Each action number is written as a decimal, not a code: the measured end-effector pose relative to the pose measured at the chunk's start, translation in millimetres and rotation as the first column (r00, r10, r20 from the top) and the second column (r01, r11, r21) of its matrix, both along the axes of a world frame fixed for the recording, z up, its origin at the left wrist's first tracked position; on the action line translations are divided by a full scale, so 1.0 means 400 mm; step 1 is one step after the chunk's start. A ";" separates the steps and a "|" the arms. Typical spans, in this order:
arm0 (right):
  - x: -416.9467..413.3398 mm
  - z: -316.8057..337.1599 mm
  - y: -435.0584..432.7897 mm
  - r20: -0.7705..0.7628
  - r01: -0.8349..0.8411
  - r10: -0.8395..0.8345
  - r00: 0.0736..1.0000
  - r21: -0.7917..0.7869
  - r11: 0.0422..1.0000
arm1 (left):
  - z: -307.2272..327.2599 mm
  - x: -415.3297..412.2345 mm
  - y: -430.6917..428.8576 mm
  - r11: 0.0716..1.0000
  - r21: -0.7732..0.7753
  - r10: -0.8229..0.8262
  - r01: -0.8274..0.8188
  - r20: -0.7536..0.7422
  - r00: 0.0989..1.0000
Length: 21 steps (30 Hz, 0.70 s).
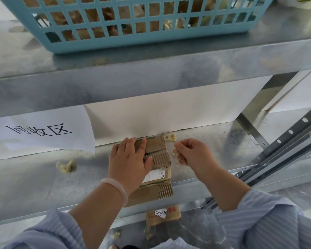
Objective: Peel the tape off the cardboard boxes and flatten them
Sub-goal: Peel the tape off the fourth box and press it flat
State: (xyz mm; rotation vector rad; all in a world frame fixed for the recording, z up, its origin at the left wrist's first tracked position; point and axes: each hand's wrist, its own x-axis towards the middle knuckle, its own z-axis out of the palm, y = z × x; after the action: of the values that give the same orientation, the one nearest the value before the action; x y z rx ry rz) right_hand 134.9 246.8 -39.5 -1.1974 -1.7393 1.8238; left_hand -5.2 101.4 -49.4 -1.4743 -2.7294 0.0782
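Note:
A flattened brown cardboard box [159, 155] with torn corrugated patches and a white label lies on the lower metal shelf [43, 186]. My left hand [128, 164] lies flat on its left part, fingers spread and pressing down. Just to the right of the box, my right hand [190, 153] pinches a crumpled strip of clear tape [175, 153] in curled fingers. A second cardboard piece [162, 213] with a handwritten sticker lies below the shelf's front edge.
A light blue plastic basket [133, 33] holding tape scraps stands on the upper shelf. A white paper sign [43, 132] hangs at left. Tape wads lie on the shelf at left [66, 166] and behind the box [171, 137]. A slotted metal upright [285, 141] runs at right.

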 end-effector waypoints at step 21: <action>-0.061 0.024 -0.053 0.292 -0.339 0.196 0.936 0.601 0.724 | 0.005 0.009 -0.004 0.999 0.051 -0.004 0.002 0.034 0.999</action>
State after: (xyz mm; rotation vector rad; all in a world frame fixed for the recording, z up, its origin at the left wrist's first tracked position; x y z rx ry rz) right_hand 110.5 225.6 -29.9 -0.8862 -2.4902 1.0496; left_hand -1.6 99.8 -47.5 -1.4798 -2.7343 -0.0170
